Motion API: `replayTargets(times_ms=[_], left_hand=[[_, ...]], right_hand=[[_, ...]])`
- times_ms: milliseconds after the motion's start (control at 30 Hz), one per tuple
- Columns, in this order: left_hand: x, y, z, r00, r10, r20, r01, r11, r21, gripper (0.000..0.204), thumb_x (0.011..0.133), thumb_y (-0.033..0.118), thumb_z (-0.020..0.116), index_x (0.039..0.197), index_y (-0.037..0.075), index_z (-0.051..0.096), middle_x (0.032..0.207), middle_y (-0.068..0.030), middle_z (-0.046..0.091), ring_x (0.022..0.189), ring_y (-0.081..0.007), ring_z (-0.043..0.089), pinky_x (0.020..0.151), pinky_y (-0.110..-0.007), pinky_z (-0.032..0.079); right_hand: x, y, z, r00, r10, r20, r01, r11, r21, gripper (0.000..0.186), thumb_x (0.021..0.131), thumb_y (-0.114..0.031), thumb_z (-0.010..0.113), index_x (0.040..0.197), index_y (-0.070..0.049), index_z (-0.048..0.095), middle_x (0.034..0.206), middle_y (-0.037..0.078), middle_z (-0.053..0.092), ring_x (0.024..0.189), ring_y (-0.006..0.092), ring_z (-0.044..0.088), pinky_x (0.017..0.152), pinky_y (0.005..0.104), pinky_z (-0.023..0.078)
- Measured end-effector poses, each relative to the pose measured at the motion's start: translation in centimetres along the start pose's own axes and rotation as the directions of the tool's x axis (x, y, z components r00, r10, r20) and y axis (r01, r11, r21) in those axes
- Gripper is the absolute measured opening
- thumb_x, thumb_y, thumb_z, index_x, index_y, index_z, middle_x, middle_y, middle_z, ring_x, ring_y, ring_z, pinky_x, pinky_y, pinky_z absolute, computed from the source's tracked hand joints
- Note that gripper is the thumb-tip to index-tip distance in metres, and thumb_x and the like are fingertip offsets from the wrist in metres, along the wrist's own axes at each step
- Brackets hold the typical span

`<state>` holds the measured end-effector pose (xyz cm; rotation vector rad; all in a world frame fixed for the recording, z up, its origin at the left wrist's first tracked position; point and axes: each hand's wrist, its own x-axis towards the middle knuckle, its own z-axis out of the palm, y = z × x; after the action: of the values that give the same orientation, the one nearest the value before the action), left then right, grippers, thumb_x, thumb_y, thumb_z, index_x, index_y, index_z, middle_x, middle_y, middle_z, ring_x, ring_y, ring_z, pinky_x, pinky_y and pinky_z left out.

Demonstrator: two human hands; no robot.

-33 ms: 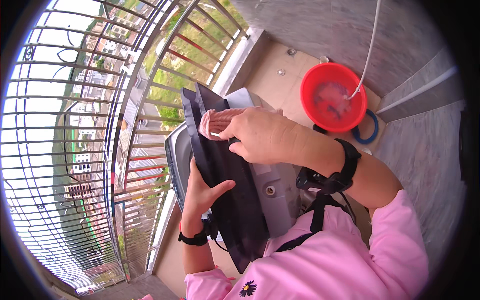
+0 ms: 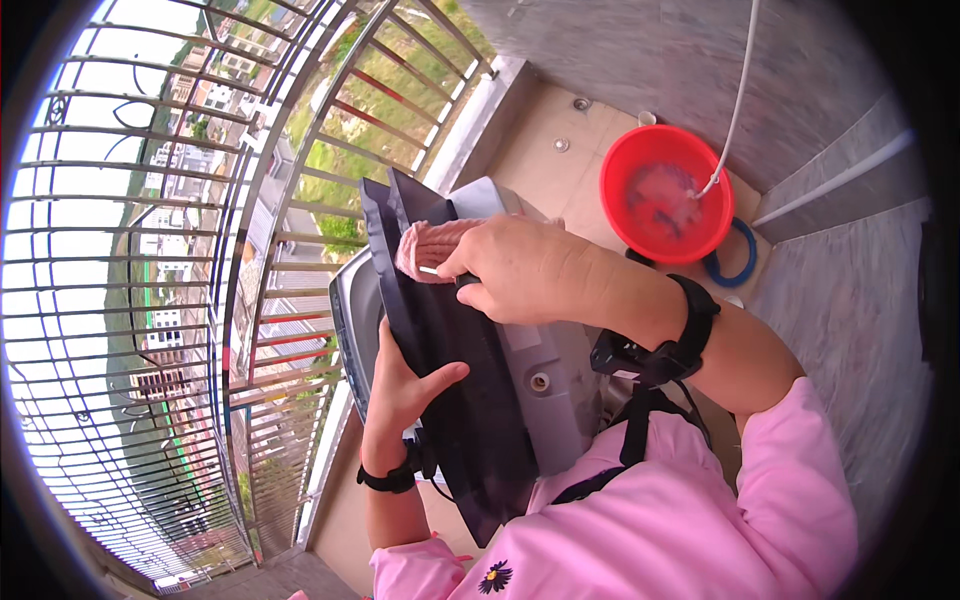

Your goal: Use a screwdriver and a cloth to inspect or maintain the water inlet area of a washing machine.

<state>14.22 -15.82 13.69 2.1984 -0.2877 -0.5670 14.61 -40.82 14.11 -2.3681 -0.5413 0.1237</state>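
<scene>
A dark folding lid (image 2: 450, 370) stands raised on a grey washing machine (image 2: 550, 400). My left hand (image 2: 405, 385) clasps its left edge, with the thumb out across the lid and the fingers at the edge on the other side. A ribbed pink cloth (image 2: 430, 240) lies against the upper part of the lid. My right hand (image 2: 515, 265) is closed on this cloth, palm down. Between its thumb and forefinger shows a small black piece (image 2: 467, 281), with a thin white strip beside the cloth; their kind is unclear. My right fingers are partly hidden.
A red basin (image 2: 612, 190) with wet cloth in it stands on the tiled floor at the far right. A white hose (image 2: 742, 100) hangs into it. A blue ring (image 2: 742, 262) lies beside it. Metal railings (image 2: 230, 300) run along the left, grey walls along the right.
</scene>
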Motion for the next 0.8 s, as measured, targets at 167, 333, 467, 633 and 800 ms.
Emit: replayTargets(times_ms=[167, 333, 467, 633, 800], left_hand=[[-0.4, 0.4, 1.1, 0.998, 0.008, -0.056, -0.005, 0.998, 0.057, 0.099, 0.068, 0.017, 0.094, 0.143, -0.005, 0.033, 0.127, -0.0172, 0.061, 0.117, -0.0232, 0.061, 0.102, -0.036, 0.048], [-0.1, -1.1, 0.9, 1.000, 0.002, -0.006, -0.003, 0.998, -0.059, 0.089, 0.072, 0.015, 0.092, 0.141, -0.003, 0.039, 0.126, -0.0144, 0.062, 0.116, -0.0215, 0.061, 0.102, -0.035, 0.048], [0.1, -0.4, 2.2, 0.999, 0.031, -0.011, -0.032, 0.994, -0.101, 0.086, 0.072, 0.013, 0.091, 0.140, -0.002, 0.041, 0.125, -0.0133, 0.063, 0.114, -0.0211, 0.062, 0.101, -0.035, 0.048], [0.3, -1.0, 3.1, 0.999, -0.029, -0.042, 0.025, 0.997, -0.078, 0.084, 0.072, 0.013, 0.091, 0.139, -0.003, 0.043, 0.122, -0.0133, 0.064, 0.112, -0.0214, 0.062, 0.100, -0.035, 0.049], [0.5, -0.5, 4.5, 0.996, 0.004, -0.092, -0.001, 0.999, 0.039, 0.081, 0.071, 0.013, 0.090, 0.137, -0.004, 0.046, 0.121, -0.0135, 0.065, 0.110, -0.0209, 0.063, 0.099, -0.034, 0.049]], right_hand=[[0.7, -1.5, 2.3, 0.976, 0.212, -0.056, -0.209, 0.976, 0.069, 0.017, 0.088, -0.018, 0.066, 0.101, -0.010, 0.075, 0.088, 0.011, 0.075, 0.088, 0.0293, 0.074, 0.083, 0.0465, 0.057], [1.3, 2.9, 7.9, 0.909, 0.147, -0.389, -0.040, 0.962, 0.269, 0.028, 0.090, -0.014, 0.063, 0.114, -0.004, 0.072, 0.085, 0.018, 0.074, 0.077, 0.0284, 0.075, 0.067, 0.0410, 0.059], [-1.2, 5.7, 5.9, 0.981, 0.191, 0.031, -0.117, 0.460, 0.880, 0.041, 0.097, -0.019, 0.062, 0.135, -0.004, 0.061, 0.079, 0.009, 0.068, 0.054, 0.0141, 0.065, 0.049, 0.0293, 0.054], [-3.5, 7.9, 2.6, 0.982, 0.089, 0.169, -0.191, 0.482, 0.855, 0.043, 0.098, -0.018, 0.062, 0.138, -0.002, 0.058, 0.081, 0.006, 0.065, 0.052, 0.0114, 0.062, 0.047, 0.0251, 0.051], [-5.6, 11.1, 4.7, 0.980, 0.188, -0.072, 0.033, 0.202, 0.979, 0.042, 0.098, -0.011, 0.064, 0.136, 0.004, 0.057, 0.085, 0.008, 0.065, 0.054, 0.0107, 0.060, 0.049, 0.0245, 0.048]])
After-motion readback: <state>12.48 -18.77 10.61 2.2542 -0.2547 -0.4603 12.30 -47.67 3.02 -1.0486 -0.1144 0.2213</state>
